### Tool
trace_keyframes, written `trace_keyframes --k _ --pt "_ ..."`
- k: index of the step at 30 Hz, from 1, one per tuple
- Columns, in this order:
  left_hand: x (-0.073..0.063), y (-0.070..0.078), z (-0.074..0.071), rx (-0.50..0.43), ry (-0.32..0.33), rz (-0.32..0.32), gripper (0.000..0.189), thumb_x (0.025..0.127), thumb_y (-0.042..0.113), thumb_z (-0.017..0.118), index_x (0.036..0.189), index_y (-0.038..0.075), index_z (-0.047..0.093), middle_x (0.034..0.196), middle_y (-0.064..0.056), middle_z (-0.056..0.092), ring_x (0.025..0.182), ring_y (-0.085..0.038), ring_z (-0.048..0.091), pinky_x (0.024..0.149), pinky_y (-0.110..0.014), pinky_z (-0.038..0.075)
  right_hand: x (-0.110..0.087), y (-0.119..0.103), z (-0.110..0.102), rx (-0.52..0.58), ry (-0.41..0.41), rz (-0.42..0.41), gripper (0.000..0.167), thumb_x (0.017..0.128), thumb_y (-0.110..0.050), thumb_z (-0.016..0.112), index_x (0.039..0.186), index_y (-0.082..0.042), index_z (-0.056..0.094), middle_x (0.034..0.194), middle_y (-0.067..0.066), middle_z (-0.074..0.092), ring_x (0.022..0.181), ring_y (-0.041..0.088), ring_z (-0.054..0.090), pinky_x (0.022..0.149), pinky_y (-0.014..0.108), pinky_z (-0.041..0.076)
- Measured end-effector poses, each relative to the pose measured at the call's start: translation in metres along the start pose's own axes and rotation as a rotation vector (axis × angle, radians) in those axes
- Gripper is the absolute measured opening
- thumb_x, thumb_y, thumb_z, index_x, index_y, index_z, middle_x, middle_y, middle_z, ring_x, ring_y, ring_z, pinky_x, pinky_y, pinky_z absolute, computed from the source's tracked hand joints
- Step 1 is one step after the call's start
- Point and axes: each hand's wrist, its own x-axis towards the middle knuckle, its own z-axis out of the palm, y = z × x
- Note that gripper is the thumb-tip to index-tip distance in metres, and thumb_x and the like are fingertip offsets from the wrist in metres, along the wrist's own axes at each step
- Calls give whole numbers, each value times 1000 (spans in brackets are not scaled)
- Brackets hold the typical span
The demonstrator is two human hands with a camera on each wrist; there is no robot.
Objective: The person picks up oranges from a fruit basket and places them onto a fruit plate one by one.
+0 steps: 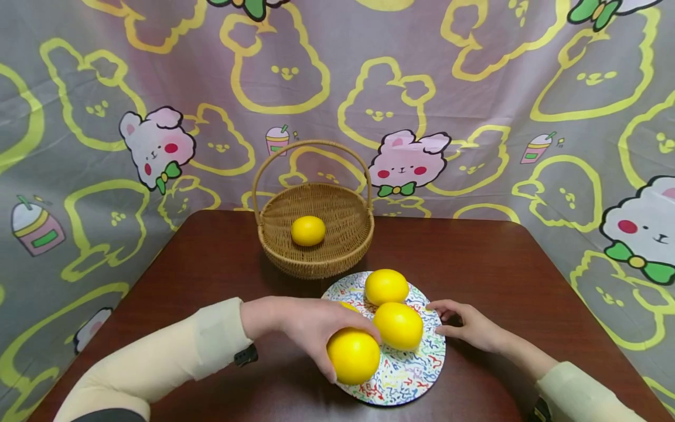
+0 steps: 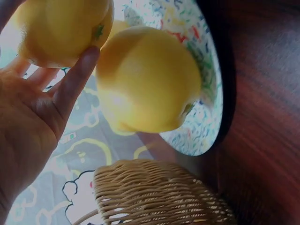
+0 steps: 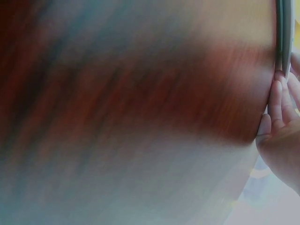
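Note:
My left hand [image 1: 311, 331] grips a yellow lemon [image 1: 354, 356] over the left front part of a round, colour-speckled plate [image 1: 406, 375]. In the left wrist view, thumb and fingers curl round that lemon [image 2: 65, 33], whose small green stem end shows. Two more lemons, one nearer [image 1: 398, 326] and one farther [image 1: 387, 286], lie on the plate. Another lemon [image 1: 348, 306] is mostly hidden behind my left hand. At the plate's right edge, my right hand [image 1: 469, 325] holds the rim with its fingertips. The right wrist view catches its fingers [image 3: 276, 101] at the plate edge.
A wicker basket [image 1: 345, 217] with a tall arched handle stands behind the plate, one lemon [image 1: 308, 231] inside it. All rests on a dark reddish-brown table [image 1: 464, 258]. A cartoon-printed cloth [image 1: 327, 53] hangs around the back and sides.

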Motion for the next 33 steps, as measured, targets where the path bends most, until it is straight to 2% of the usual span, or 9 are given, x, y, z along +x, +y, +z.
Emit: trace_keyframes --k 14,20,33 --pt "2 0 6 84 -12 -22 78 71 33 87 138 24 47 129 15 53 112 3 46 97 -19 36 0 -1 0 -14 8 -13 44 89 -20 71 129 -6 57 106 1 60 90 17 52 79 24 48" --pt "2 -2 8 113 -29 -34 79 72 28 87 140 24 46 136 14 49 116 2 44 100 -19 33 0 -1 1 -20 8 -7 45 89 -21 71 129 -6 57 108 1 60 91 17 52 80 24 48" --pt "4 -11 10 183 -15 -25 80 72 28 87 141 25 47 141 15 47 127 0 40 106 -22 28 2 1 1 -15 9 -3 45 89 -21 71 129 -7 58 109 1 60 91 18 52 81 24 48"
